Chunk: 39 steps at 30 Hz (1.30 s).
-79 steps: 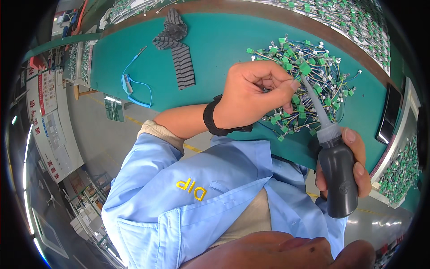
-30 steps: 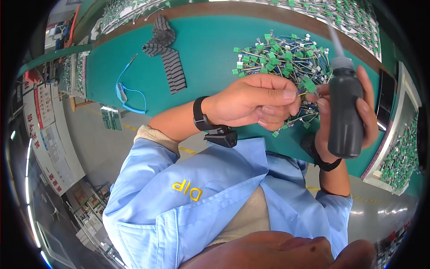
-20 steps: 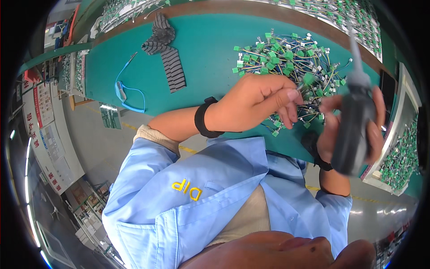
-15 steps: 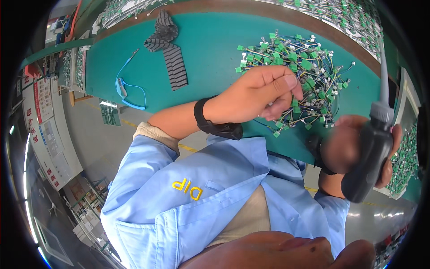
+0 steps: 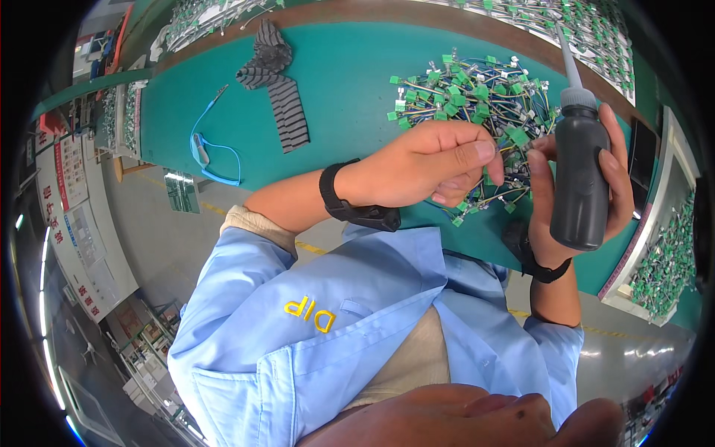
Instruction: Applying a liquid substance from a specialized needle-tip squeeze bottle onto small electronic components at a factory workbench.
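Note:
My left hand point(image 5: 445, 162) is closed, thumb pressed on curled fingers, at the near left side of a pile of small wired connectors point(image 5: 454, 93) with green blocks; what it pinches is hidden. In my right hand point(image 5: 547, 216) is a dark squeeze bottle point(image 5: 581, 179) with a grey cap and a long grey nozzle point(image 5: 567, 59). The bottle stands nearly upright, its nozzle pointing to the far side. Thumb and forefinger of that hand come near a green connector point(image 5: 517, 136) between the two hands; whether they touch it I cannot tell.
On the green table point(image 5: 350, 89) at the left lie a striped grey cloth sleeve point(image 5: 287, 112) and a blue wrist-strap cord point(image 5: 202, 153). Trays of more connectors stand along the far edge and at the right, one tray point(image 5: 663, 261) with a pale rim. A dark flat device point(image 5: 642, 153) lies right.
My right hand has brought the bottle up and left from the near right, over the table by the pile. The left hand has barely moved.

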Motion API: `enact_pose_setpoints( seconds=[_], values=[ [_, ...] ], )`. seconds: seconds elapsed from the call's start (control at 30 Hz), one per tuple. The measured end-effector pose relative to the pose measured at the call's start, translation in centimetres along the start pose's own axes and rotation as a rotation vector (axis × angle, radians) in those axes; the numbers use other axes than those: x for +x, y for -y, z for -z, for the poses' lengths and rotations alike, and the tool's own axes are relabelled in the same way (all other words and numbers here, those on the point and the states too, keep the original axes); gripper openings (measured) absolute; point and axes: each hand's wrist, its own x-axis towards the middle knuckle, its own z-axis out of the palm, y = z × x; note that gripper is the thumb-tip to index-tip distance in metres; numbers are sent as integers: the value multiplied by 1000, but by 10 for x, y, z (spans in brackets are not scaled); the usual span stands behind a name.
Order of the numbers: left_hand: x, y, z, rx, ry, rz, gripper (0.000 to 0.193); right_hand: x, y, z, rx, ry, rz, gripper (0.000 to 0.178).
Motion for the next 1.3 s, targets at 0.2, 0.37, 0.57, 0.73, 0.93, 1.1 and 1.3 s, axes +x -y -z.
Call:
enact_pose_setpoints(
  seconds=[0.2,0.37,0.57,0.73,0.93,1.1,1.3],
  values=[
    [-2,-2,0,0,9,156,32,-2,-4,0,-75,4,81,68],
    [-1,4,-6,389,-119,-122,26,1,-1,7,-190,120,95,72],
    [-1,6,-2,394,-270,-231,27,-9,8,13,-60,2,184,62],
    [-2,7,-2,423,-371,-322,24,-21,17,24,59,-33,335,68],
    [-3,7,-3,550,-450,-386,22,-24,27,34,9,119,247,73],
    [-3,8,-3,623,-463,-433,21,-30,35,43,22,212,86,71],
    [-3,7,-3,655,-474,-452,21,-23,38,43,-12,278,65,71]
  ],
)
